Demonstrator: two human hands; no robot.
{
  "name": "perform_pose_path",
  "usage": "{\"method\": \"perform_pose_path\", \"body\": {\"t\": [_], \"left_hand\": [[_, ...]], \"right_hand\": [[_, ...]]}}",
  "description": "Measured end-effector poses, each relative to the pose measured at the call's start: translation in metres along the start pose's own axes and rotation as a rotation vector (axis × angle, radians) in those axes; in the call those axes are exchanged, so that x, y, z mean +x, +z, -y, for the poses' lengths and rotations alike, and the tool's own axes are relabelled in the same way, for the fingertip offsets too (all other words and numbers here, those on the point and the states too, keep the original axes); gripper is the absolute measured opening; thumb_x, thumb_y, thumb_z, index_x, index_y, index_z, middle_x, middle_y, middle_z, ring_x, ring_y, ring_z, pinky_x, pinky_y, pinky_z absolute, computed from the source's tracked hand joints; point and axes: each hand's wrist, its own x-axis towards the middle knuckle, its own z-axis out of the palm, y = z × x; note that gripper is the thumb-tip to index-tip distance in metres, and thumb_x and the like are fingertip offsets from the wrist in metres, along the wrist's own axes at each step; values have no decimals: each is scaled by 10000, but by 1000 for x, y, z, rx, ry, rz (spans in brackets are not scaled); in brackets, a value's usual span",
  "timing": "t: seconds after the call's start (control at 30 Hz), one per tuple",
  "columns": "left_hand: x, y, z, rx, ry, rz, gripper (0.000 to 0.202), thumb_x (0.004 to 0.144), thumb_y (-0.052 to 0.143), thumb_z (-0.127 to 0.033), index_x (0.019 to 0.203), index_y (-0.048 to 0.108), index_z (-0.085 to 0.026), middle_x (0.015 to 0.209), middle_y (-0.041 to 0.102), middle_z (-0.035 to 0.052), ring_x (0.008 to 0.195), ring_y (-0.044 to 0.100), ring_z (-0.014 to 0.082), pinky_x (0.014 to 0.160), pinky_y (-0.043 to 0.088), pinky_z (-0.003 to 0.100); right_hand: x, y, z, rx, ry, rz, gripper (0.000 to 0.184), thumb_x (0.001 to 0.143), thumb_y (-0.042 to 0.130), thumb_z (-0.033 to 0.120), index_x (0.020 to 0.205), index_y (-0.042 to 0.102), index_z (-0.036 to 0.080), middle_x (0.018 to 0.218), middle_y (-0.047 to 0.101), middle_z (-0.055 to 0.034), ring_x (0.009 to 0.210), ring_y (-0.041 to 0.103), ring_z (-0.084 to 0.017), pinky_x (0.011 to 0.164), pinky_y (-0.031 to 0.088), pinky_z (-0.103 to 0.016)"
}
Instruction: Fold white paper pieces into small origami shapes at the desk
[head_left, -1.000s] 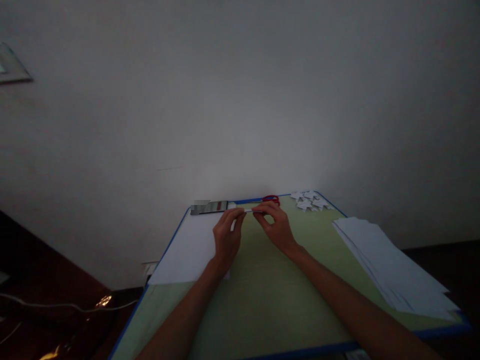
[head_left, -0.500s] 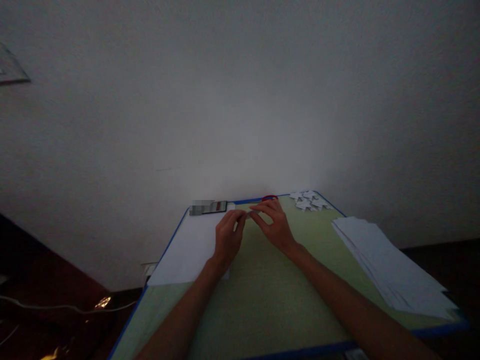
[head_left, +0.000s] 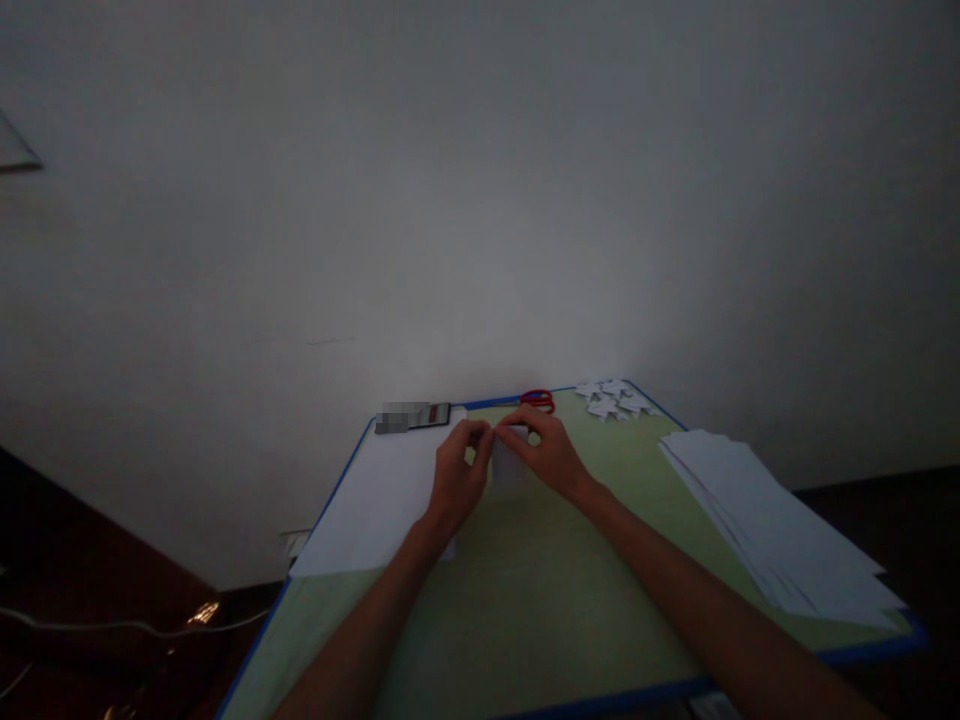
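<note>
A small piece of white paper (head_left: 510,466) hangs between my hands above the green table (head_left: 555,590). My left hand (head_left: 459,470) pinches its upper left edge with thumb and forefinger. From the other side my right hand (head_left: 547,453) grips the top of the same paper, fingertips almost meeting those of the left. Folds in the paper are too blurred to make out. Just behind my right hand lie red-handled scissors (head_left: 538,402). To the left, a large white sheet (head_left: 360,510) is partly covered by my left hand and forearm.
A phone (head_left: 431,415) lies at the table's back left, its screen partly blurred out. Several folded white paper shapes (head_left: 611,398) sit at the back right. A fanned stack of white paper (head_left: 772,530) lies along the right edge. Behind the table rises a wall (head_left: 480,200).
The paper has turned, so its flat face now shows below my fingers instead of a thin edge. My fingertips have come closer together. More of the scissors shows.
</note>
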Motion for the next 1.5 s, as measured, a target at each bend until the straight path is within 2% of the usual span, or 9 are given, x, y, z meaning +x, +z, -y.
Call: {"method": "perform_pose_path", "body": {"t": [0.33, 0.53, 0.7, 0.8, 0.93, 1.2, 1.5], "left_hand": [[-1, 5, 5, -85, -146, -10, 181, 991, 550, -347, 919, 601, -189, 840, 695, 42, 766, 667, 159, 690, 536, 261], [1, 4, 10, -34, -197, -31, 164, 963, 564, -319, 888, 614, -182, 807, 686, 34, 736, 636, 164, 699, 494, 282], [2, 2, 13, 3, -244, -52, 180, 963, 553, -326, 888, 622, -178, 795, 684, 36, 734, 637, 175, 700, 487, 294], [2, 1, 11, 8, -258, -50, 181, 962, 560, -336, 896, 627, -181, 795, 689, 34, 733, 642, 176, 700, 493, 294], [2, 1, 9, 3, -266, -44, 174, 953, 571, -335, 884, 626, -185, 788, 684, 29, 735, 643, 173, 703, 499, 290], [1, 5, 8, 0, -291, -52, 180, 941, 579, -349, 871, 621, -188, 745, 662, 17, 720, 644, 173, 689, 502, 286], [3, 6, 12, -13, -334, -73, 168, 910, 622, -322, 834, 662, -178, 742, 702, 28, 693, 656, 174, 666, 498, 286]], "right_hand": [[-1, 10, -6, 122, 224, -42, 236, 879, 716, 417, 861, 753, 185, 827, 739, -56, 732, 638, -183, 647, 493, -289], [2, 8, -17, 169, 331, -48, 329, 779, 793, 497, 796, 783, 168, 631, 685, -18, 571, 550, -154, 545, 423, -279], [7, 3, -19, 222, 340, -4, 343, 761, 779, 508, 797, 795, 168, 756, 762, -55, 694, 654, -177, 675, 514, -311], [9, 0, -19, 224, 369, -8, 329, 736, 799, 495, 763, 801, 168, 705, 756, -53, 665, 659, -176, 665, 523, -315], [8, -2, -19, 198, 421, -67, 299, 694, 843, 471, 722, 812, 175, 643, 744, -48, 603, 645, -175, 622, 515, -313], [8, 1, -21, 201, 476, -180, 298, 626, 877, 483, 694, 817, 199, 701, 784, -75, 670, 706, -224, 652, 557, -346], [5, 0, -30, 250, 435, -96, 330, 706, 812, 510, 739, 792, 182, 721, 778, -62, 679, 690, -202, 691, 550, -347]]}}
